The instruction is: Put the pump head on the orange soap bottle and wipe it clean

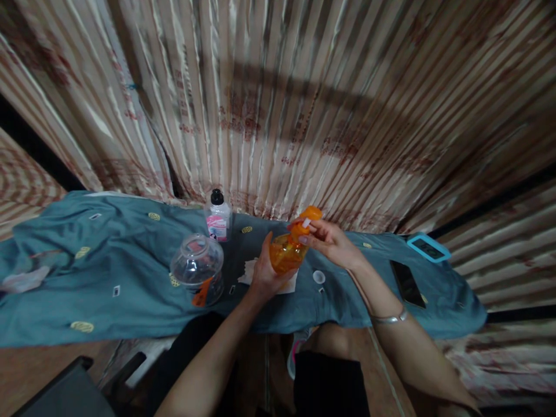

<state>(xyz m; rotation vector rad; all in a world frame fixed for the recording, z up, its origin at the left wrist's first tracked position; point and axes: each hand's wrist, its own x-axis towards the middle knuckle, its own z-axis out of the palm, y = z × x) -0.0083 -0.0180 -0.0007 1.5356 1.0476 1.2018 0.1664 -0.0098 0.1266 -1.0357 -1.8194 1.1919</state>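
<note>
An orange see-through pump bottle (284, 255) is held tilted in front of me, its orange pump head (313, 213) leaning to the right. My left hand (266, 273) wraps round the lower body of the bottle. The fingers of my right hand (332, 240) pinch the neck just below the pump head, by a small white piece (306, 222). Under the bottle, a whitish paper (290, 285) lies on the cloth. Just right of it is a small round white cap (318, 277).
On the teal cloth (143, 266), a clear plastic tub (197, 263) and a clear black-capped bottle (218, 220) stand on the left. A phone (407, 282) and a blue-framed digital clock (429, 248) are on the right. Crumpled plastic (26, 280) lies far left. A striped curtain (278, 116) hangs behind.
</note>
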